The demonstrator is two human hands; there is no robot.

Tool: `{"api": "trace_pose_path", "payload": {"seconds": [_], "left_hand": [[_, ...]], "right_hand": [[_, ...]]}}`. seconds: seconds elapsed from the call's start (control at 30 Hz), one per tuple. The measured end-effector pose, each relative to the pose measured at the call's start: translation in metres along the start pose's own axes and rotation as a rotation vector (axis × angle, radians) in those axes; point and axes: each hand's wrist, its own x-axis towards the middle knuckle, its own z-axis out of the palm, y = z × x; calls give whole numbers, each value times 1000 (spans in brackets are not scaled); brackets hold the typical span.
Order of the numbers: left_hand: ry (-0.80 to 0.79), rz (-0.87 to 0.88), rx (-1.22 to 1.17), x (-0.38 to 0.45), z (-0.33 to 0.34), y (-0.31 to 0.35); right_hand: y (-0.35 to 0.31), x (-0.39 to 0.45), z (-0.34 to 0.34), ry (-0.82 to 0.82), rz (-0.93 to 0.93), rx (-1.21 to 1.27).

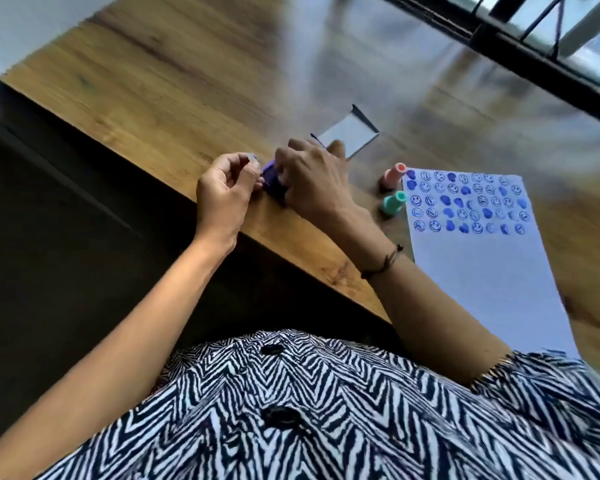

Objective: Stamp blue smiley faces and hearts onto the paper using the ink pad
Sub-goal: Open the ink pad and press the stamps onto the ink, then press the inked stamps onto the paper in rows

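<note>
Both hands meet at the near edge of the wooden table (173,98), and every place below is given from the ink pad (274,183), the small blue-purple block lying at that edge. On its left side the left hand (224,188) has its fingers curled in, with thumb and forefinger pinched together just beside or against the pad's corner; the view is blurred there, so whether something small sits in that pinch cannot be told. Over the pad's right side the right hand (314,178) lies knuckles up, fingers bent down around the block and apparently gripping it, hiding most of its top. A dark cord bracelet (383,263) circles that wrist. Just beyond the pad, partly behind the right hand's fingers, lies an open clear lid (350,133) with a dark raised rim. To the right of the pad, well clear of both hands, stand two small stamps: a pink stamp (393,174) farther back and a teal stamp (393,201) nearer, both just beside the left edge of the paper (482,271). That white sheet lies farther right again, its far part filled with rows of blue smiley faces and hearts (464,202), its near part bare. A black-and-white zigzag shirt (309,410) fills the foreground
</note>
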Motion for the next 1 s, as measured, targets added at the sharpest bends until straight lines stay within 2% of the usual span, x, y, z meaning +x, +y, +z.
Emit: {"api": "trace_pose_path", "payload": {"seconds": [0.07,0.13,0.3,0.37,0.47,0.6,0.67,0.77,1.0], "left_hand": [[3,9,1,0,0,1],[-14,6,-3,0,1,2],[-41,71,36,-10,7,10],[-122,113,98,-24,20,14],[-355,189,203,-56,47,17],[-845,460,490,-92,86,17],[-1002,566,643,-96,98,13],[-1086,630,738,-96,105,7],[-1198,703,868,-89,109,1]], "right_hand": [[-4,4,-2,-31,21,2],[-2,6,-9,23,86,60],[14,-30,-36,383,311,592],[30,-56,-45,504,415,678],[59,-93,-47,560,593,757],[96,-134,-38,513,766,670],[107,-145,-33,427,777,594],[114,-150,-29,314,715,474],[114,-145,-28,210,613,255]]}}
